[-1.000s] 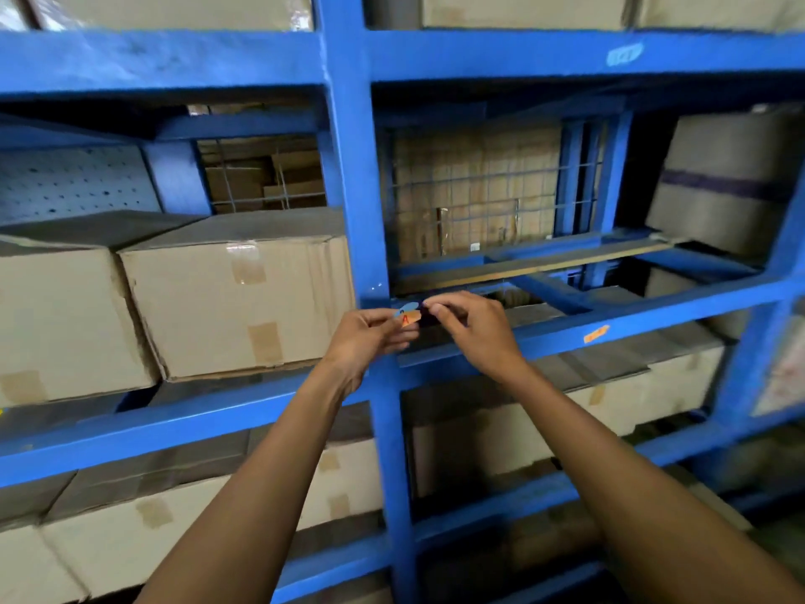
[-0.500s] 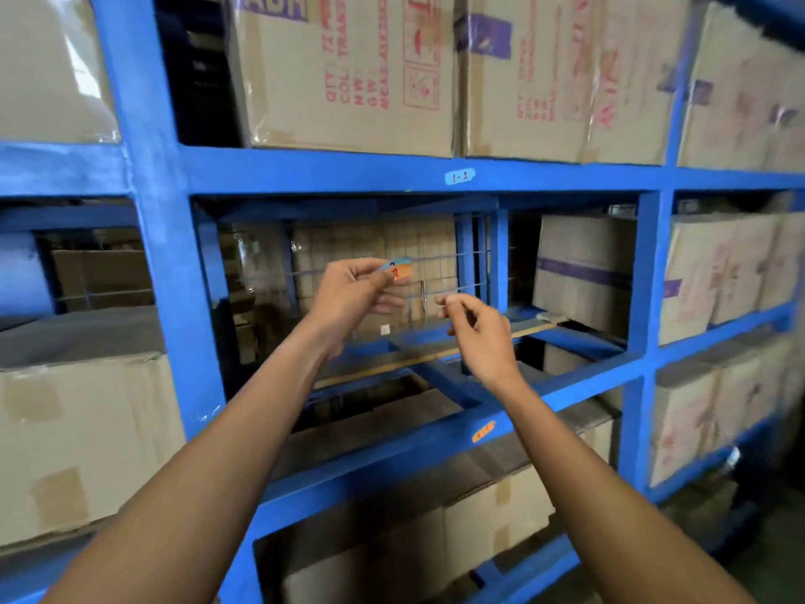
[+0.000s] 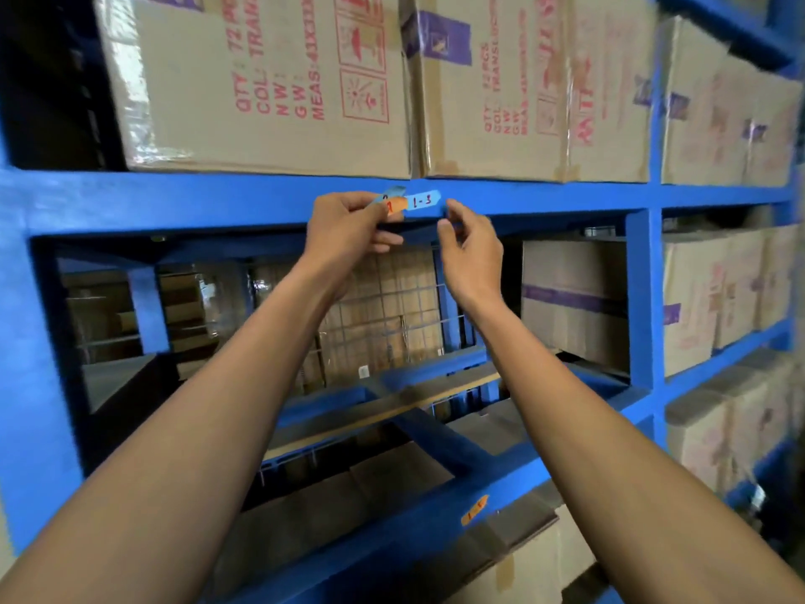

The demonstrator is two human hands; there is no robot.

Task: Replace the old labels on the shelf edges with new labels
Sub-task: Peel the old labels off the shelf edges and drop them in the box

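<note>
The light blue label (image 3: 424, 201) marked "1-3" sits stuck on the front edge of the blue shelf beam (image 3: 218, 201), right under the seam between two cardboard boxes (image 3: 270, 85). My left hand (image 3: 348, 231) is just to its left, its grip pinched together on a small bunch of label strips (image 3: 394, 204), one orange with red writing and one light blue, whose tips overlap the left end of the stuck label. My right hand (image 3: 472, 250) is at the label's right end; thumb and forefinger are slightly apart with nothing between them, the fingertip touching or almost touching the label's corner, I cannot tell which. Both my forearms reach up from the bottom of the view. On the lower beam (image 3: 392, 538), an orange label (image 3: 475, 510) is stuck at a slant. Behind my hands the open bay shows a wire grid (image 3: 383, 311) with more cartons beyond it, and further boxes (image 3: 723, 294) fill the bays to the right.
</note>
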